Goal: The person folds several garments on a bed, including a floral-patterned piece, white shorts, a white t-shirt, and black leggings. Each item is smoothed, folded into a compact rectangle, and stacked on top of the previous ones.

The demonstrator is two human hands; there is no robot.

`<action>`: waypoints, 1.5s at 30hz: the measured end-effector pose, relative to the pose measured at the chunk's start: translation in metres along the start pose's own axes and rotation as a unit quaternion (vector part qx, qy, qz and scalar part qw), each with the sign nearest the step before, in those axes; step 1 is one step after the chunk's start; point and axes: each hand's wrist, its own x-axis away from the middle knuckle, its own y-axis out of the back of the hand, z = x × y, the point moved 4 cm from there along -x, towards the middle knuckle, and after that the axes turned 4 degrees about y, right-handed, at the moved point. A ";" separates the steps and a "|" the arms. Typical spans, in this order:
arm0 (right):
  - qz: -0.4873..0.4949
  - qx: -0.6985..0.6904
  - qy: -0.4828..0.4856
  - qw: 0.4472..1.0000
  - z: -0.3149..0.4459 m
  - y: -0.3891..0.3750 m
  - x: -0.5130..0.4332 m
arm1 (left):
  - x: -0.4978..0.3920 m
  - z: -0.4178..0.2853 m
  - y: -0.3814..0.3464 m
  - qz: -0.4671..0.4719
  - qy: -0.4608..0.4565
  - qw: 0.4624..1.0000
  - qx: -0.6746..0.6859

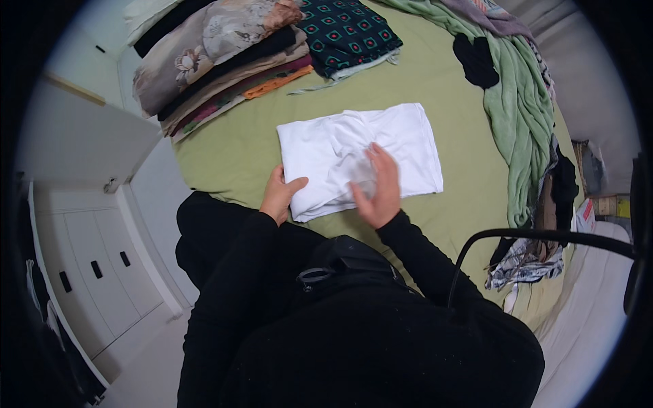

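A folded white cloth garment (316, 153) lies on a green bed sheet (454, 168) in front of me. Wrinkles run through its middle, and its near left corner shows several layers. My left hand (281, 196) holds that left edge, thumb on top and the other fingers hidden beneath the fabric. Over the middle right of the garment is my right hand (378, 188), fingers apart and slightly blurred. It holds nothing, and whether the palm touches the cloth I cannot tell.
Folded clothes with a floral piece (191, 64) on top are stacked at the far left. Beside them lies a dark patterned cloth (352, 38). Along the right are a green blanket (520, 117), black socks (475, 61) and a heap of clothes (530, 260). White drawers (94, 245) stand left.
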 end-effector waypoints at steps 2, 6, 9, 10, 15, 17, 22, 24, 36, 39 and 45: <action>0.093 -0.016 0.014 0.995 0.024 -0.016 0.000 | 0.000 0.000 -0.003 0.014 0.005 1.000 0.017; 0.217 0.120 -0.124 0.961 0.023 -0.044 0.004 | 0.010 -0.002 -0.007 0.034 -0.029 0.998 0.048; 0.138 -0.019 -0.170 0.976 0.003 -0.040 0.005 | 0.017 -0.004 -0.007 0.045 -0.035 0.996 0.072; 0.123 -0.070 -0.135 0.981 -0.001 -0.036 0.004 | 0.018 -0.004 -0.008 0.053 -0.025 0.995 0.082; 0.083 -0.125 -0.164 0.975 -0.023 -0.031 0.003 | 0.022 -0.011 -0.014 0.065 -0.024 0.992 0.103; 0.053 -0.171 -0.218 0.959 -0.026 -0.036 0.004 | 0.028 -0.018 -0.017 0.059 -0.035 0.992 0.103; 0.097 -0.246 -0.242 0.934 -0.023 -0.058 0.004 | 0.044 -0.059 -0.048 0.081 -0.116 0.988 0.059; 0.117 -0.343 -0.299 0.883 -0.027 -0.072 0.004 | 0.047 -0.075 -0.078 0.103 -0.132 0.986 0.022; -0.129 -0.805 -0.433 0.385 -0.069 -0.074 0.047 | 0.015 -0.011 -0.067 0.023 -0.014 0.988 -0.153; -0.117 -0.796 -0.446 0.393 -0.061 -0.078 0.043 | 0.001 0.004 -0.035 -0.029 0.036 0.995 -0.094; -0.074 -0.748 -0.498 0.433 -0.042 -0.082 0.045 | -0.021 0.006 -0.071 0.131 0.108 0.982 0.085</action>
